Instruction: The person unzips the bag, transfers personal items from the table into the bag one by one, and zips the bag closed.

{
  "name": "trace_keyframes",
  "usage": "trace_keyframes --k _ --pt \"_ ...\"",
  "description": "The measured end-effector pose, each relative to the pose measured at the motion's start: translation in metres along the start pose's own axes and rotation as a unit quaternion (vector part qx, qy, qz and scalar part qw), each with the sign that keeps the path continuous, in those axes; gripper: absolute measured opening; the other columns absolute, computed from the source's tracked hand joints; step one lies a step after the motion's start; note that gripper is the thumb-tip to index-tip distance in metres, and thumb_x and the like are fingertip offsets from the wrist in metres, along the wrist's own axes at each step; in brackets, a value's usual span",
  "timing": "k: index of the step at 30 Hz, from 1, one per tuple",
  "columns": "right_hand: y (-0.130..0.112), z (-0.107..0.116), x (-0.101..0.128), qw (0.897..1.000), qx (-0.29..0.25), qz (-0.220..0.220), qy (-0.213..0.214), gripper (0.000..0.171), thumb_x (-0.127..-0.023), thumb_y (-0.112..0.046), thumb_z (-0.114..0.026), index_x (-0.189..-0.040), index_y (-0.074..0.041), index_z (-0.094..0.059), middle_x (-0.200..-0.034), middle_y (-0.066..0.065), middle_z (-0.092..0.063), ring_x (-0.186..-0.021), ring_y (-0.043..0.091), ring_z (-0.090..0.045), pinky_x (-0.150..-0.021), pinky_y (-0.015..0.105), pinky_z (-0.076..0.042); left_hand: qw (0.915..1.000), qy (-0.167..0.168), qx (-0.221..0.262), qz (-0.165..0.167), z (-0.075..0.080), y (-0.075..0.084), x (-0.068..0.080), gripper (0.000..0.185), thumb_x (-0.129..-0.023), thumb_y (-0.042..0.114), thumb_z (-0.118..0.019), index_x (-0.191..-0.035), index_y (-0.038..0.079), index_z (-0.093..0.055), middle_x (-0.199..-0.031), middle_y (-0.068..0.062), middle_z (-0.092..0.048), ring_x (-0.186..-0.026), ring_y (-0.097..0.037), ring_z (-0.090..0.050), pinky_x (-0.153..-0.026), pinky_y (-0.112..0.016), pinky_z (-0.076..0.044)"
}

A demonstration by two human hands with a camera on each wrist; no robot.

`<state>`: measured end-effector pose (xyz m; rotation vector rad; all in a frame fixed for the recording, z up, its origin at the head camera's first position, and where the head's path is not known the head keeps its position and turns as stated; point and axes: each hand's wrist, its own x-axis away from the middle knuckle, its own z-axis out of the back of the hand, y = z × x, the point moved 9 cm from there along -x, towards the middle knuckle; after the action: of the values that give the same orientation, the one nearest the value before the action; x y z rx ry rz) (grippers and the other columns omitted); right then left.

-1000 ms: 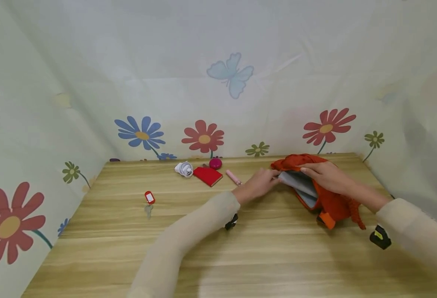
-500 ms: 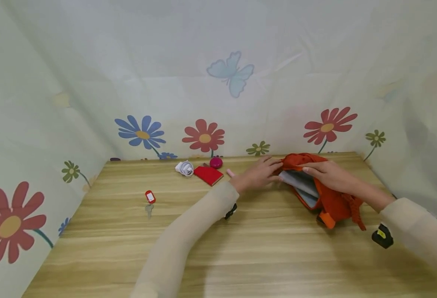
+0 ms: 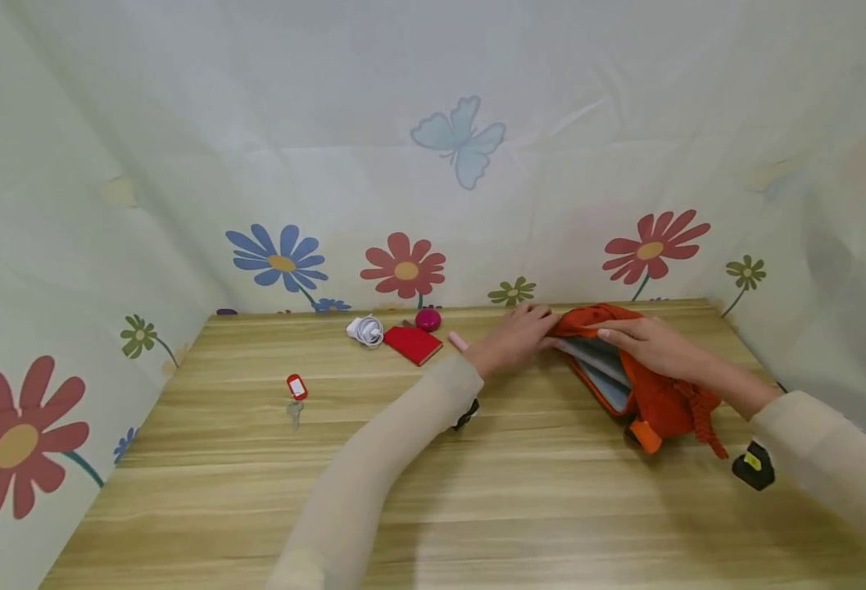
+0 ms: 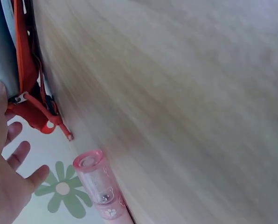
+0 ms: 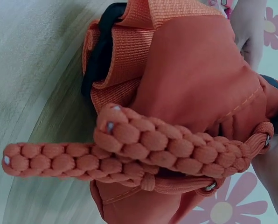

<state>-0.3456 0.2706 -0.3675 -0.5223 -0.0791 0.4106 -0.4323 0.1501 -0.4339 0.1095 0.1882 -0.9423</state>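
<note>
Both hands are being kept at an orange bag [image 3: 646,385] lying at the far right of the wooden table [image 3: 477,492]. Its mouth edge is being touched by the left hand [image 3: 514,338], fingers seemingly relaxed, though the grip is hard to make out. The upper flap is being pressed by the right hand [image 3: 650,348] with straight fingers. A pink tube [image 4: 99,186] is lying just beside the left hand
</note>
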Motion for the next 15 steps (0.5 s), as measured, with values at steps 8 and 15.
trace_keyframes --k 8,15 --pt "0.003 0.008 0.002 0.999 0.048 -0.006 0.0 0.049 -0.109 -0.032 -0.047 -0.144 0.001 -0.055 -0.127 0.025 -0.064 -0.1 0.033 -0.06 -0.083 0.046 -0.046 0.9969 -0.034 0.066 -0.025 0.005 -0.004 0.0 0.052 -0.101 0.045 -0.06 -0.144 0.015 -0.057 -0.147 -0.003 -0.052 -0.138 -0.022 -0.041 -0.118 -0.032 -0.029" --pt "0.0 0.009 0.005 0.999 0.042 -0.004 0.007 0.049 -0.11 -0.033 -0.045 -0.144 0.0 -0.055 -0.135 0.028 -0.06 -0.114 0.039 -0.06 -0.097 0.057 -0.046 0.984 -0.038 0.168 -0.043 -0.002 -0.009 -0.004 0.047 -0.1 0.034 -0.066 -0.14 0.01 -0.06 -0.143 -0.008 -0.052 -0.134 -0.021 -0.044 -0.115 -0.026 -0.033"
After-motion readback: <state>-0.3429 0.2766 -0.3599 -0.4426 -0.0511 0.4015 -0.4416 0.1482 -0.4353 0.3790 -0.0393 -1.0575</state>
